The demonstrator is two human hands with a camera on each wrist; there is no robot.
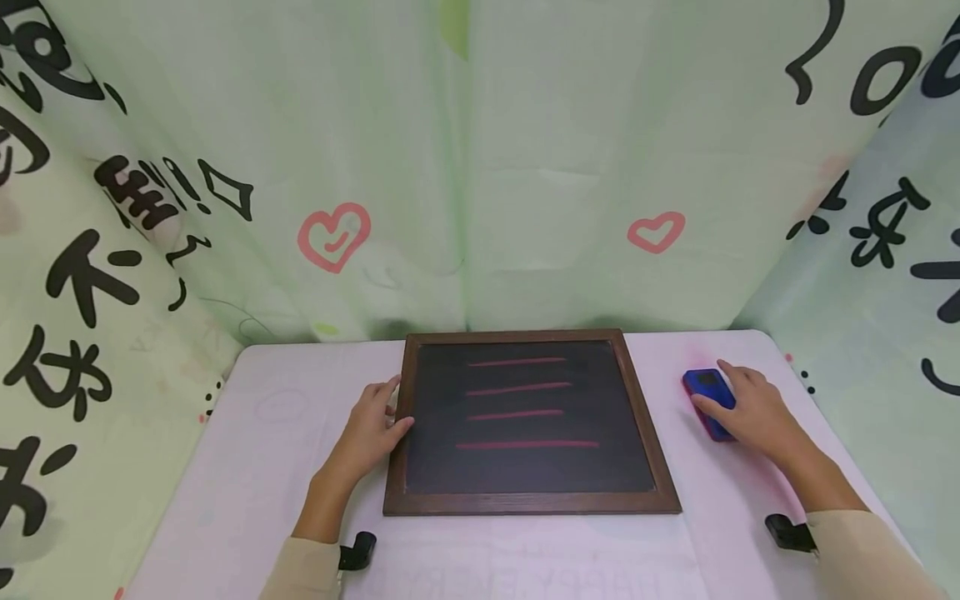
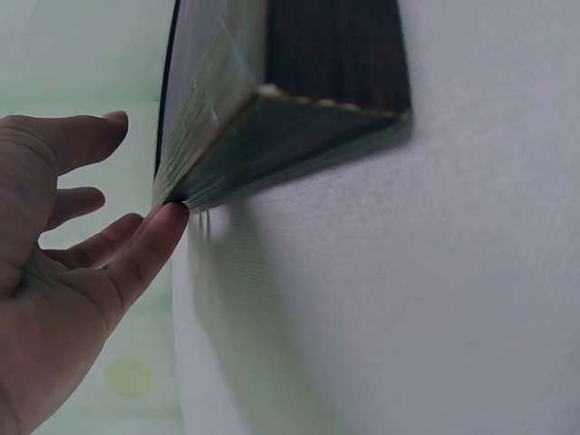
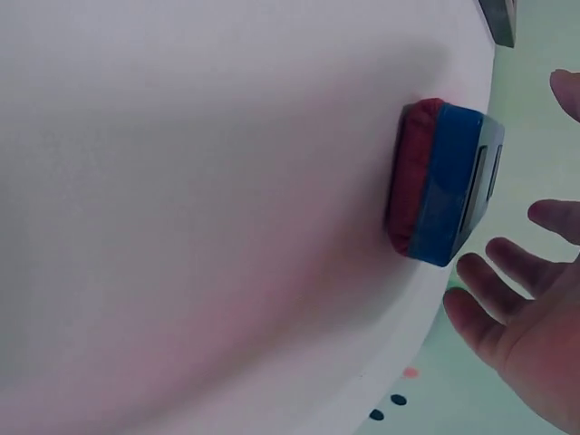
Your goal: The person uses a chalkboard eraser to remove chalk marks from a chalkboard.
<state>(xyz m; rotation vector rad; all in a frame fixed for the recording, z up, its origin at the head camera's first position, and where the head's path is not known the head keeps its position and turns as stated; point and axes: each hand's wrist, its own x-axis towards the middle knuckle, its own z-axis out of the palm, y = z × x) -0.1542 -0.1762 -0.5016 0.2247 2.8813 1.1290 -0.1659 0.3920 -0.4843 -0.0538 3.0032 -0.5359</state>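
A blackboard (image 1: pixel 442 471) in a brown wooden frame lies mid-table, with several pink chalk lines (image 1: pixel 528 445) drawn across it. My left hand (image 1: pixel 367 429) is at the board's left edge, thumb by the frame. In the left wrist view a fingertip meets the frame's side (image 2: pixel 213 145) while the other fingers stay loosely extended. To the board's right sits a blue board eraser (image 1: pixel 708 385) with a red pad underneath. Over it my right hand (image 1: pixel 757 412) hovers with spread fingers; the right wrist view shows a gap between these fingers (image 3: pixel 489 285) and the eraser.
The white table (image 1: pixel 300 467) has pink smudges near the eraser. Pale green curtains (image 1: pixel 540 208) with black writing and pink hearts enclose it behind and at both sides. A black wrist camera (image 1: pixel 790 533) is worn at the right wrist, another (image 1: pixel 358 552) at the left.
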